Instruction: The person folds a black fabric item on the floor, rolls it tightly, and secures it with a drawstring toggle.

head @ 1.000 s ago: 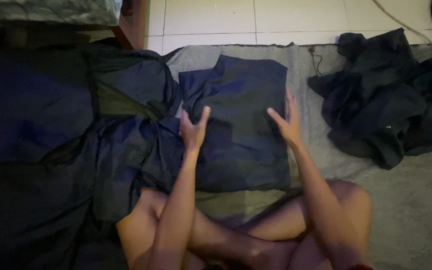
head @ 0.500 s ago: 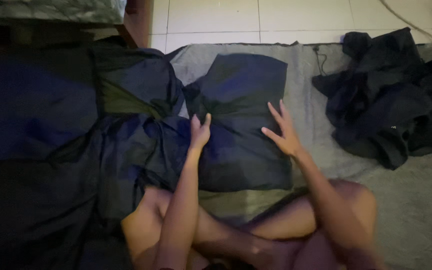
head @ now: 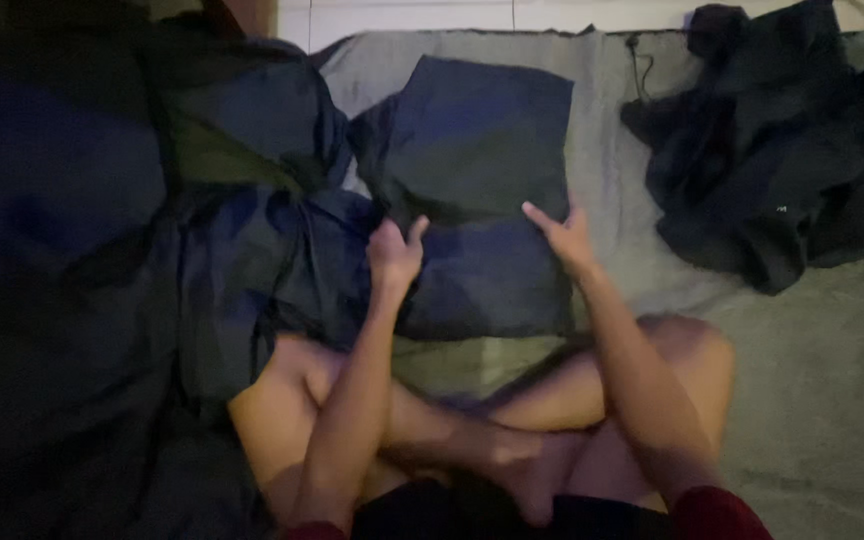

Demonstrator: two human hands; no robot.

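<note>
A dark blue folded cloth garment [head: 477,190] is laid flat on a grey carpet [head: 812,400], directly in front of the crossed legs of a seated person. It is already folded into a rough rectangle, with its upper part lying smooth and its lower edge close to the knees. The left hand [head: 395,252] is placed at the left edge of the garment, with the fingers curled around a gathered bunch of the fabric, so the cloth is gripped there. The right hand [head: 564,232] is spread flat and relaxed on the right side, pressing the cloth down without grasping it.

The step in hand is judged to be the folding and flattening of this garment. For the next move, the gripped left edge probably needs to be brought over or tucked in while the right side is kept pinned.

Left of the garment, a large dark blue crumpled sheet [head: 102,250] is spread. To the right, well apart, a black heap of clothes [head: 772,170] is seen, and pale floor tiles [head: 402,15] are visible beyond the carpet.
</note>
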